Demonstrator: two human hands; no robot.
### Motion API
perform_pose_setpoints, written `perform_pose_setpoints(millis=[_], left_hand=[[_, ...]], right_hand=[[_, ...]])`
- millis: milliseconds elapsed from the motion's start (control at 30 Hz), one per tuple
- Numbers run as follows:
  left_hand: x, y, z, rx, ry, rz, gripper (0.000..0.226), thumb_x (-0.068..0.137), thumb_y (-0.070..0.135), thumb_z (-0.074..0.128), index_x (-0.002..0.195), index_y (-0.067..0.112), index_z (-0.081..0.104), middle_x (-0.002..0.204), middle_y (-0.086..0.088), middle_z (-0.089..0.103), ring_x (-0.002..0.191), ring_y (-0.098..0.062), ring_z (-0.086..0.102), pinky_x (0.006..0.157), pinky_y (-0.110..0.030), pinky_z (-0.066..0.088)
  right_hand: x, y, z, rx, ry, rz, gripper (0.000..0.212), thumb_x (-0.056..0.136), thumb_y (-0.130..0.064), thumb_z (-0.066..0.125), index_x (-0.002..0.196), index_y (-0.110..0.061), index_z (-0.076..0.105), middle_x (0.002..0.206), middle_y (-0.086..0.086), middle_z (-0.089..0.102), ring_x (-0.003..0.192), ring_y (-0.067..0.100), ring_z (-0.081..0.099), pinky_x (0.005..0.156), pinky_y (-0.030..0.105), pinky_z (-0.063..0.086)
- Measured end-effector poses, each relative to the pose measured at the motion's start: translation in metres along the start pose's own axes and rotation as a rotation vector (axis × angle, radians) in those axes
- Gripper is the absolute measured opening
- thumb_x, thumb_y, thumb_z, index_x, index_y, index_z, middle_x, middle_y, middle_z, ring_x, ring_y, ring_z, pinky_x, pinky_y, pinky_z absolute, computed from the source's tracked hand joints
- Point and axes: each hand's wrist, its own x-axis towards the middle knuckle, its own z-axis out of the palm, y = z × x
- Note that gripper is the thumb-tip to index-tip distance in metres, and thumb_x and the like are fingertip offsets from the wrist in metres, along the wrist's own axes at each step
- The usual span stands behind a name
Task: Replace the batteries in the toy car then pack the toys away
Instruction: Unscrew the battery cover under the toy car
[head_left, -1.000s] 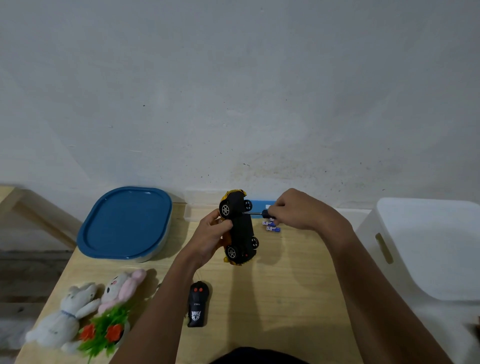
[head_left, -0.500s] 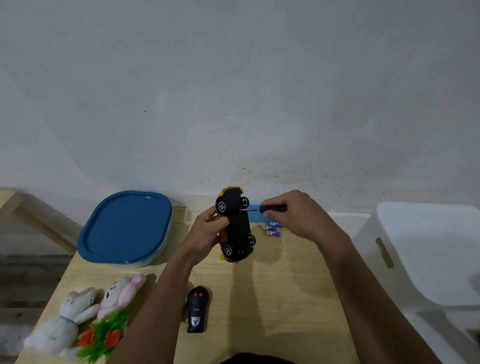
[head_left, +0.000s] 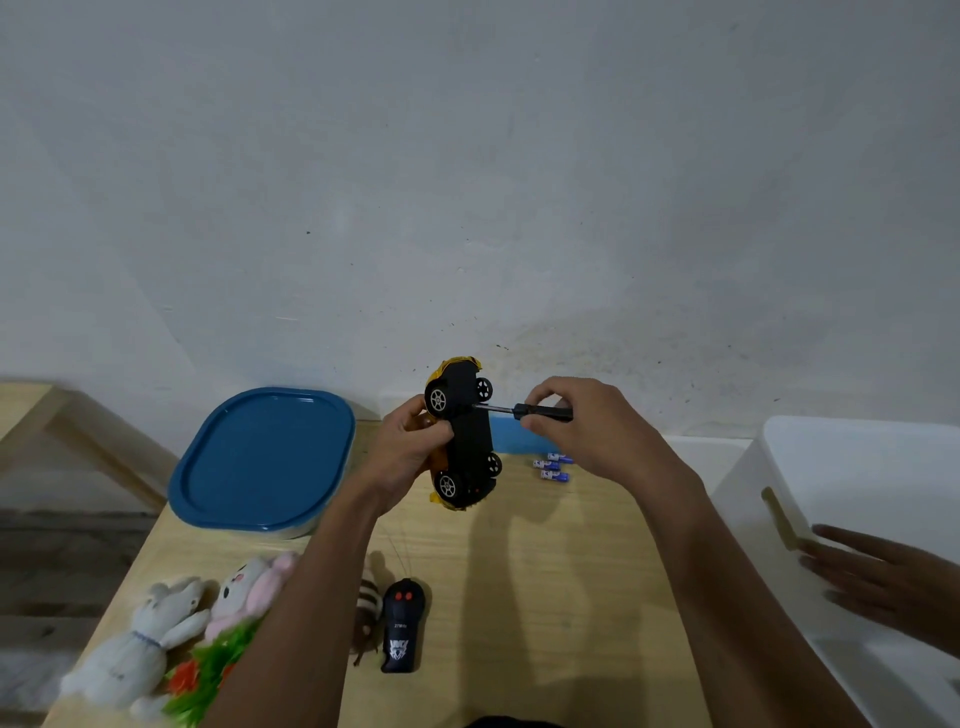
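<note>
My left hand grips a yellow toy car on its side above the wooden table, its black underside facing right. My right hand pinches the black handle of a small screwdriver; the metal tip touches the car's underside near the upper wheels. Three blue batteries lie on the table just below my right hand. A black remote control lies near the table's front edge.
A container with a blue lid stands at the back left. Several plush toys and a green plastic plant lie front left. A white bin stands on the right, where another person's hand rests.
The car and both hands have stayed nearly in place, with the screwdriver handle turned between my fingers. Another person's hand has come into view on the white bin at the right.
</note>
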Motion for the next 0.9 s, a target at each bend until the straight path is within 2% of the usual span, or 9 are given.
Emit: perform_pose_setpoints(millis=[100,233,300,400,533,633,700,800,900], left_hand=[[-0.002,0.001,0.000,0.009,-0.009,0.005,0.033,0.093,-0.002,0.053,0.125,0.006,0.059,0.105,-0.011,0.069,0.088,-0.016,0.072,0.069,-0.026,0.057],[-0.005,0.002,-0.001,0.007,0.001,0.019,0.032,0.094,-0.002,0.052,0.124,0.005,0.058,0.101,-0.010,0.070,0.087,-0.017,0.072,0.068,-0.026,0.057],[-0.005,0.002,-0.004,0.012,0.009,0.022,0.032,0.093,-0.002,0.053,0.124,0.004,0.059,0.099,-0.010,0.070,0.087,-0.018,0.072,0.068,-0.026,0.056],[-0.007,0.002,-0.006,0.021,0.015,0.020,0.032,0.093,-0.002,0.054,0.124,0.005,0.059,0.098,-0.008,0.070,0.085,-0.016,0.072,0.067,-0.026,0.056],[-0.009,0.001,-0.006,0.014,0.004,0.026,0.032,0.093,0.000,0.055,0.123,0.007,0.060,0.097,-0.006,0.070,0.089,-0.019,0.071,0.069,-0.027,0.056],[-0.010,0.002,-0.005,0.024,-0.004,0.029,0.032,0.091,0.002,0.058,0.123,0.007,0.060,0.097,-0.007,0.069,0.085,-0.016,0.070,0.067,-0.025,0.055],[-0.010,0.003,-0.002,0.024,-0.005,0.029,0.031,0.093,-0.001,0.054,0.123,0.007,0.060,0.095,-0.007,0.068,0.081,-0.013,0.070,0.065,-0.023,0.054],[-0.010,0.003,0.000,0.014,-0.003,0.032,0.031,0.094,-0.002,0.052,0.122,0.009,0.060,0.096,-0.006,0.070,0.085,-0.015,0.071,0.068,-0.026,0.056],[-0.009,0.002,-0.002,0.017,-0.002,0.027,0.029,0.094,-0.002,0.053,0.119,0.011,0.061,0.100,-0.009,0.069,0.088,-0.017,0.071,0.070,-0.027,0.056]], right_hand=[[-0.001,-0.003,0.002,-0.085,0.020,-0.004,0.008,0.089,-0.046,0.062,0.094,-0.041,0.065,0.080,-0.014,0.064,0.071,0.013,0.065,0.064,0.029,0.052],[0.000,-0.010,0.007,-0.216,0.025,-0.016,0.031,0.099,-0.041,0.043,0.081,-0.030,0.065,0.075,-0.003,0.065,0.072,0.023,0.064,0.061,0.033,0.046],[0.001,-0.011,0.009,-0.170,0.021,-0.011,0.029,0.099,-0.036,0.047,0.089,-0.023,0.071,0.081,0.002,0.069,0.076,0.025,0.065,0.062,0.035,0.049],[0.001,-0.010,0.007,-0.028,0.043,-0.022,0.019,0.094,-0.030,0.061,0.109,-0.023,0.071,0.101,-0.005,0.066,0.091,0.015,0.063,0.070,0.025,0.051],[0.006,-0.005,0.008,0.001,0.034,-0.094,0.021,0.089,-0.031,0.068,0.110,-0.028,0.069,0.106,-0.008,0.065,0.099,0.008,0.059,0.087,0.026,0.049],[0.010,-0.005,0.005,-0.120,-0.022,0.038,0.046,0.091,-0.057,0.053,0.097,-0.016,0.072,0.081,-0.006,0.062,0.076,0.010,0.061,0.071,0.028,0.048],[0.012,-0.006,0.004,-0.229,-0.028,0.076,0.062,0.095,-0.059,0.042,0.088,-0.006,0.073,0.060,0.001,0.053,0.054,0.015,0.049,0.057,0.029,0.040],[0.010,-0.006,0.004,-0.289,0.022,0.022,0.052,0.096,-0.053,0.044,0.087,-0.011,0.073,0.063,-0.002,0.057,0.056,0.014,0.050,0.055,0.028,0.039],[0.006,-0.006,0.001,-0.132,0.040,-0.052,0.021,0.087,-0.046,0.066,0.093,-0.026,0.070,0.081,-0.013,0.063,0.075,0.006,0.059,0.065,0.024,0.045]])
